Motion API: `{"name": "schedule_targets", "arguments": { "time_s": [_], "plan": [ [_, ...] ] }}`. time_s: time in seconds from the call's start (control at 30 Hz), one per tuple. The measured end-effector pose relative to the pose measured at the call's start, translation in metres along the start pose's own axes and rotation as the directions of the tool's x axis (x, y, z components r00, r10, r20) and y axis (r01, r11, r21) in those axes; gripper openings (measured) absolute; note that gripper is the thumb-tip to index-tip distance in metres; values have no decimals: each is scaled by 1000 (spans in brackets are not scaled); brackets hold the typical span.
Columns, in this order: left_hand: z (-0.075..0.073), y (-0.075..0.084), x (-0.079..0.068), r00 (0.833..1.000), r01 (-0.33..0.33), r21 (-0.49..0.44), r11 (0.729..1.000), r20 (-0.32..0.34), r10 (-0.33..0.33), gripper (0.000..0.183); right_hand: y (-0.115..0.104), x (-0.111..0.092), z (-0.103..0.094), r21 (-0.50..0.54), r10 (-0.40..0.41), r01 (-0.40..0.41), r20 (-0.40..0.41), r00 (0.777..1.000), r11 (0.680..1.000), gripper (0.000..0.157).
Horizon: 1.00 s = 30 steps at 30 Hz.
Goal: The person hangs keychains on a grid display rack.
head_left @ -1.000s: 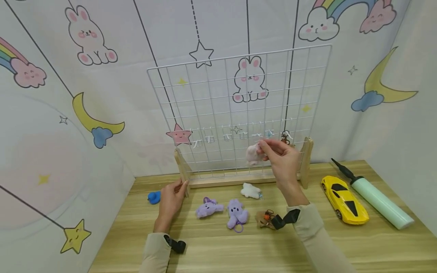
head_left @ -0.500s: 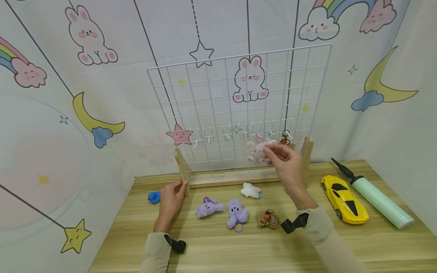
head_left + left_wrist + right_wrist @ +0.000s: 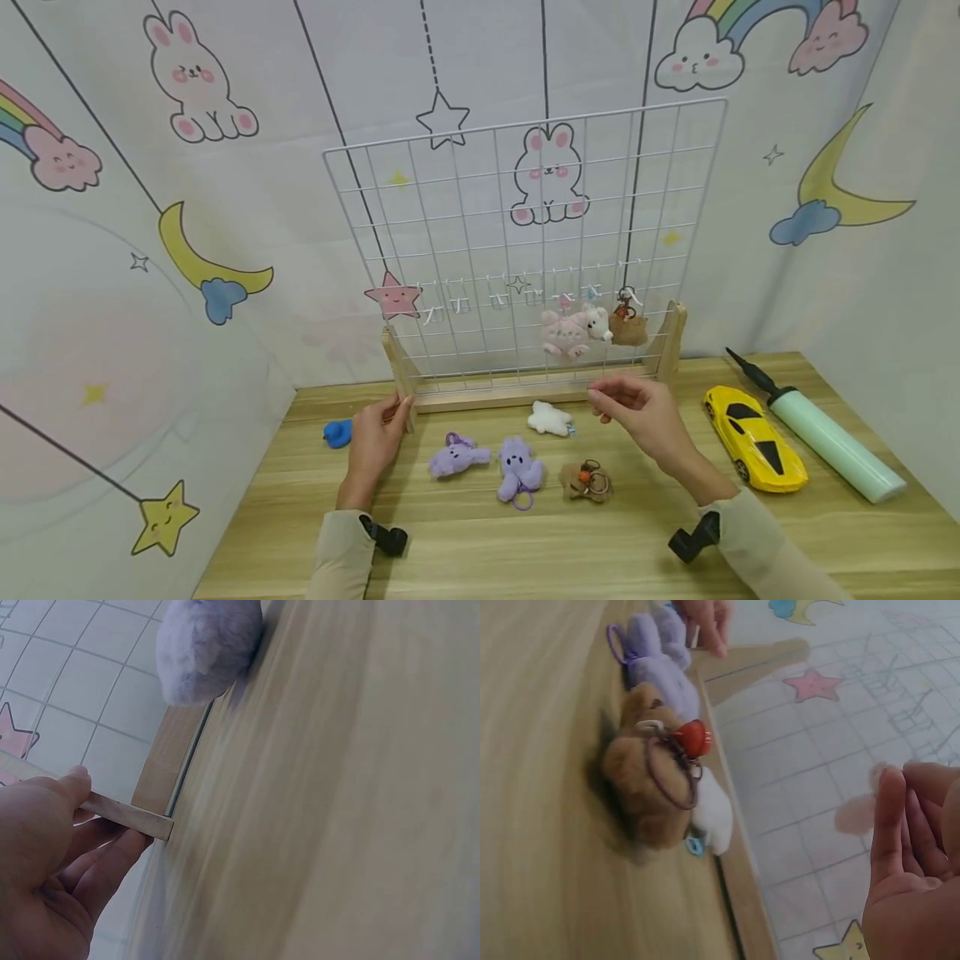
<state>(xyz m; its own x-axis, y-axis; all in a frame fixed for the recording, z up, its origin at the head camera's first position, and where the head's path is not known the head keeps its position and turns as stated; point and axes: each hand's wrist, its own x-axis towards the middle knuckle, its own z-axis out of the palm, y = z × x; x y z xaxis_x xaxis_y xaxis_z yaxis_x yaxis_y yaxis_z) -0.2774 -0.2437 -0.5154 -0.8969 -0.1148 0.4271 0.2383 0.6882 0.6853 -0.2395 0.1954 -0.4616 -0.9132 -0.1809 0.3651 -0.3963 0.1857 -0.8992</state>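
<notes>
My left hand [image 3: 377, 437] pinches the front end of the rack's wooden foot [image 3: 127, 815] between thumb and fingers. Lowered just in front of the rack, my right hand [image 3: 645, 417] holds nothing, its fingers loosely bent. From the hooks of the white wire grid rack [image 3: 480, 225] hang a pink plush keychain [image 3: 566, 333], a white plush keychain [image 3: 596, 322] and a brown plush keychain [image 3: 628, 328]. On the table below lie a white plush [image 3: 550, 418], two purple plush keychains [image 3: 520, 468] and a brown bear keychain [image 3: 649, 780] with a red bead and ring.
A blue rubber duck [image 3: 338, 433] sits left of my left hand. At the right stand a yellow toy car [image 3: 756, 437] and a pale green hand pump [image 3: 836, 442]. Several white hooks [image 3: 460, 306] on the grid's left part carry nothing. Printed cloth walls surround the table.
My right hand has let go of the pink plush keychain, which now hangs on the rack, and has drawn down and to the right. My left hand stays at the wooden foot.
</notes>
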Motion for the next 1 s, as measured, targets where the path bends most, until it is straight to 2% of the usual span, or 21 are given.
{"name": "schedule_targets", "arguments": {
  "time_s": [0.13,0.27,0.43,0.57,0.67,0.87,1.0],
  "plan": [
    [0,1,0,1000,0,2,1000,-1,0,32,12,-10,-4,-22,57,-55,82,995,998,24],
    [0,1,1,1000,4,-6,1000,12,-4,34,23,-20,-9,-88,112,-95,209,972,992,22],
    [0,-2,1,1000,14,0,1000,11,-14,36,36,-26,-10,-179,115,-49,377,919,983,13],
    [1,-5,1,1000,5,14,1000,-4,-5,34,42,-28,-4,-198,133,-41,480,867,979,19],
    [0,-5,0,1000,1,14,1000,3,-1,34,43,-30,-1,-198,156,-61,507,848,978,21],
    [0,-2,0,1000,22,20,1000,19,-22,41,42,-32,-3,-187,180,-95,515,838,978,15],
    [0,-2,0,999,35,27,999,21,-35,41,41,-31,-3,-166,169,-93,531,831,982,15]
  ]
}}
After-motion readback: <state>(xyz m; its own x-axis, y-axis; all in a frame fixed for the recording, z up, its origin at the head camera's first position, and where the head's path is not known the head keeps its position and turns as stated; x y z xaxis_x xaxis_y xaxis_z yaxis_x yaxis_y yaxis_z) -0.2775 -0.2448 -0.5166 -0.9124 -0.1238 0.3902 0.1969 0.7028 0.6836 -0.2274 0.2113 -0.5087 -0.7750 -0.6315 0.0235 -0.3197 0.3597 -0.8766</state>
